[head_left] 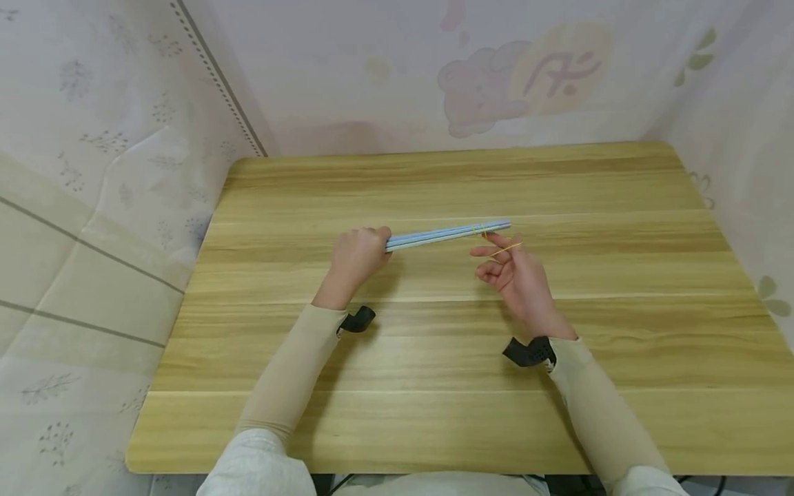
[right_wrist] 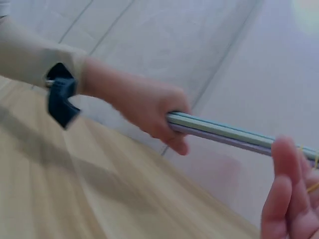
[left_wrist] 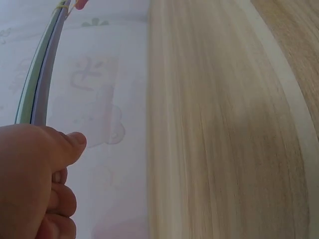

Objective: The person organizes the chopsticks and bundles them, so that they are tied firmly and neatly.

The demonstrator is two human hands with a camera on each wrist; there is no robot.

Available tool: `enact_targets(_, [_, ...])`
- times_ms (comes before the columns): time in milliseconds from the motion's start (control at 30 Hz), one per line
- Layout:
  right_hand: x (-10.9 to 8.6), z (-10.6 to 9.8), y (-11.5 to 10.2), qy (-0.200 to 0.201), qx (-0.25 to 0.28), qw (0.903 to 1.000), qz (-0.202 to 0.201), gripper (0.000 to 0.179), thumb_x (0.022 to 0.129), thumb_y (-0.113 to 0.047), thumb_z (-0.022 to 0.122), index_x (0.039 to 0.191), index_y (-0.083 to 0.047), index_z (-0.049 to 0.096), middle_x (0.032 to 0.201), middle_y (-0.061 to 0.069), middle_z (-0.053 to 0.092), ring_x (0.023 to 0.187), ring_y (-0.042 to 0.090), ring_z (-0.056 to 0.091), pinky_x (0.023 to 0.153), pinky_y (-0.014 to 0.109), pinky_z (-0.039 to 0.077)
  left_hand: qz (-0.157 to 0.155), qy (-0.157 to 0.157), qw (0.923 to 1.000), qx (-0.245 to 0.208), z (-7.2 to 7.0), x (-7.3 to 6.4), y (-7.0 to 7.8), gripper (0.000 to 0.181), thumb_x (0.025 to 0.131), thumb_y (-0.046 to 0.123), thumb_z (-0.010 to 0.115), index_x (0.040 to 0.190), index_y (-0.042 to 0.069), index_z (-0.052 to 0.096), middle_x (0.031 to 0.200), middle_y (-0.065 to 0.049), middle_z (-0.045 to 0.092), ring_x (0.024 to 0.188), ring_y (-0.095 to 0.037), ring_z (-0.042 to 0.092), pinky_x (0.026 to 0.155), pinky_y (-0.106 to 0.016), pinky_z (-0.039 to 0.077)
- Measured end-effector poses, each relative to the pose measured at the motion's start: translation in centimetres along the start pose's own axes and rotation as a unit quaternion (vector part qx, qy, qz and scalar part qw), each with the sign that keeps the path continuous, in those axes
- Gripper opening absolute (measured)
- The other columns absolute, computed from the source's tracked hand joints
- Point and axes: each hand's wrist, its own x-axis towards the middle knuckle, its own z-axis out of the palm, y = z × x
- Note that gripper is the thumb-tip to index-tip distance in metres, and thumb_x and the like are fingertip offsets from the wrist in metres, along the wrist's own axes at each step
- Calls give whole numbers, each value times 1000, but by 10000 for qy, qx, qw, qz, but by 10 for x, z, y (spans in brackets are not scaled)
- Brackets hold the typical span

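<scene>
My left hand (head_left: 360, 258) grips one end of a bundle of pastel chopsticks (head_left: 434, 235), held nearly level above the table. Blue, green and purple sticks show in the bundle, side by side. A thin yellow rubber band (head_left: 505, 249) is wound about its right end and runs across the fingers of my right hand (head_left: 521, 282), which hold it with the fingers partly bent. In the left wrist view, the thumb and curled fingers of the left hand (left_wrist: 35, 174) wrap the sticks. The right wrist view shows the right fingertips (right_wrist: 284, 149) beside the banded end.
Beneath both hands lies a wood-grain table (head_left: 434, 413) with rounded corners. Pale printed sheets (head_left: 372, 83) hang behind it and at both sides. A black wrist-camera mount (head_left: 358, 319) sits on the left wrist, another (head_left: 529, 352) on the right.
</scene>
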Motion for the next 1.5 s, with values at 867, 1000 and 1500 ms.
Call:
enact_targets(867, [14,2,-7,448,-914,9937,476,9,92,-6,60,100,-4,54,84,5,70,66,12,64,67,25,54,332,-83,9994,42,0,-4,4,19,83,11,68,68,9,56,53,1,44,48,-10,28,41,-23,25])
enact_targets(1000, [12,2,-5,652,-656,9952,325,10,92,-1,58,100,-6,56,91,5,66,68,11,60,65,22,52,274,-219,9994,-61,-2,-3,3,17,84,12,68,70,8,59,54,-1,49,48,-10,29,41,-23,26])
enact_targets(1500, [11,1,-9,690,-898,9935,-99,19,91,5,56,105,-8,60,91,4,59,75,11,60,70,19,52,272,-279,9991,-150,-6,-3,2,21,86,10,64,68,8,54,54,1,40,48,-10,27,42,-22,23])
